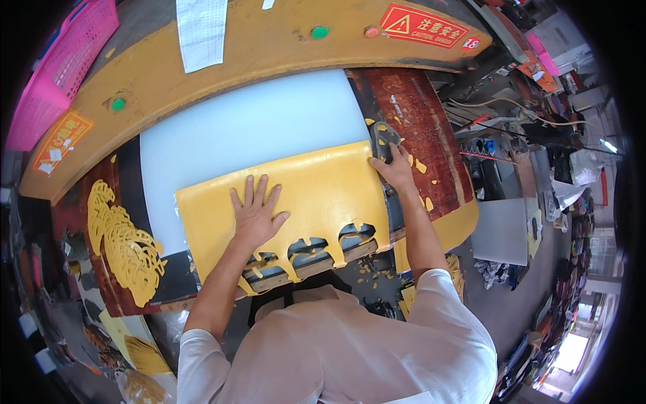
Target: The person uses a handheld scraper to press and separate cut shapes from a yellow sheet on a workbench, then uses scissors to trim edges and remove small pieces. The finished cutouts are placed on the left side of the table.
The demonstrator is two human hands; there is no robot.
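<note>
A yellow sheet [303, 192] of leather-like material lies across the press bed, its near edge cut into several openings with thin strips between them. My left hand [256, 215] rests flat on the sheet with its fingers spread, holding nothing. At the sheet's far right corner, my right hand [396, 170] has its thumb and fingers around the near end of a dark, rounded cutting die [383, 135]. Small yellow scraps lie in and around that die. Beneath the sheet is a pale blue-white cutting board [256, 114], bare on its far side.
A yellow-orange press beam [269, 44] with green and red buttons spans the far side. Yellow cut pieces [124, 246] are heaped on the left of the dark red table [437, 141]. Upper left holds a pink basket [67, 64]. Scraps litter the floor below.
</note>
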